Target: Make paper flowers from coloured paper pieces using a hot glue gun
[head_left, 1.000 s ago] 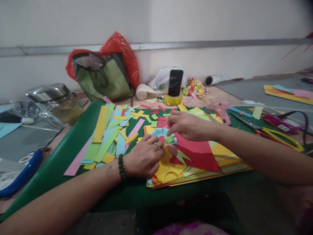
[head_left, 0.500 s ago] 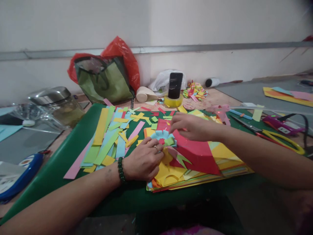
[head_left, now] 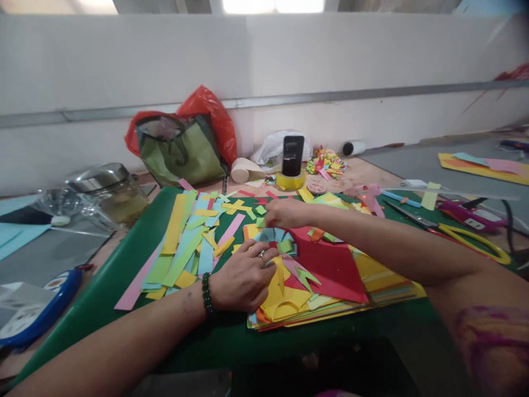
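Note:
My left hand [head_left: 243, 278], with a ring and a green bead bracelet, rests on a stack of coloured paper sheets [head_left: 384, 278]. Its curled fingers pin down a small paper flower [head_left: 276, 238] of blue, red and green petals. My right hand [head_left: 287, 212] reaches across to the left above the flower. There its fingertips are pinched together at a small green paper scrap [head_left: 260, 221] among loose cuttings on the green mat [head_left: 124, 248].
Long coloured paper strips [head_left: 182, 242] lie left of the flower. Behind stand a phone on a yellow tape roll [head_left: 291, 165], a red and green bag [head_left: 182, 143] and a glass jar [head_left: 107, 190]. At the right are a pink glue gun [head_left: 370, 196] and yellow-handled scissors [head_left: 467, 240].
My right hand has moved left and away from the flower to the loose scraps behind it. My left hand has stayed on the flower. The camera has tilted up.

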The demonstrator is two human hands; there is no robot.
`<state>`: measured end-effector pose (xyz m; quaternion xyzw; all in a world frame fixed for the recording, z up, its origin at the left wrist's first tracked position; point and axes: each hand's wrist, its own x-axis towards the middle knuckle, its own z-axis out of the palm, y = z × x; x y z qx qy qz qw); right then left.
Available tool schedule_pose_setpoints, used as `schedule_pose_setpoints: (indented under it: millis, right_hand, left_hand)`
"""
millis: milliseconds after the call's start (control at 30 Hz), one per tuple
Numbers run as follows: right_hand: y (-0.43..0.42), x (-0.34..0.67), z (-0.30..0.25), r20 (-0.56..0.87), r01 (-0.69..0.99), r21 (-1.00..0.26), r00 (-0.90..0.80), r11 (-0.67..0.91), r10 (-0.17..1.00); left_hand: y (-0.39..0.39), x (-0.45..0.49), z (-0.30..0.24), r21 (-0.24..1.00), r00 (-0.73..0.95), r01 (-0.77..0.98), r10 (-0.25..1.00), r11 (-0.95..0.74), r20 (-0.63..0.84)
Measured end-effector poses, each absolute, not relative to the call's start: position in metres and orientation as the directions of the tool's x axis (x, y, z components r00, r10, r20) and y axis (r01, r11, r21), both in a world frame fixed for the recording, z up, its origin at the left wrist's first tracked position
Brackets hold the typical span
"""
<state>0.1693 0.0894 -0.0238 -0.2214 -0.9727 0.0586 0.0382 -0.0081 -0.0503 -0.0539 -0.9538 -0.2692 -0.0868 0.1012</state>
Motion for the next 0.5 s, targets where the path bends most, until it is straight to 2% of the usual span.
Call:
schedule_pose_setpoints:
  millis: [67,133,200,267,333,367,433,500]
  right_hand:
    - [0.099,0.172,-0.019,0.115,0.452,-0.146,-0.876,0.88,0.469]
    - [0.113,0.183,-0.009,0.285,0.532,-0.217,-0.768,0.819,0.574]
    - [0.13,0.201,0.006,0.497,0.595,-0.419,-0.482,0.686,0.721]
    - [0.149,0.223,0.025,0.593,0.546,-0.643,-0.089,0.537,0.8]
    - [0.164,0.248,0.046,0.554,0.449,-0.795,0.262,0.408,0.791]
    - [0.169,0.259,0.057,0.528,0.435,-0.822,0.339,0.368,0.778]
    - [0.173,0.279,0.075,0.472,0.432,-0.852,0.389,0.296,0.791]
    - [0.171,0.29,0.086,0.426,0.451,-0.857,0.349,0.249,0.835]
  left_hand:
    - [-0.051,-0.008,-0.054,-0.133,0.841,0.53,0.498,-0.838,0.21]
    - [-0.051,-0.008,-0.055,-0.127,0.842,0.529,0.5,-0.839,0.203]
    - [-0.05,-0.008,-0.056,-0.127,0.845,0.524,0.495,-0.842,0.201]
    - [-0.05,-0.009,-0.057,-0.131,0.847,0.519,0.488,-0.844,0.21]
    - [-0.05,-0.009,-0.057,-0.135,0.847,0.517,0.483,-0.845,0.222]
    - [-0.05,-0.009,-0.057,-0.136,0.846,0.518,0.482,-0.844,0.229]
    - [-0.05,-0.008,-0.057,-0.139,0.843,0.523,0.485,-0.841,0.234]
    - [-0.051,-0.008,-0.057,-0.143,0.842,0.525,0.487,-0.839,0.232]
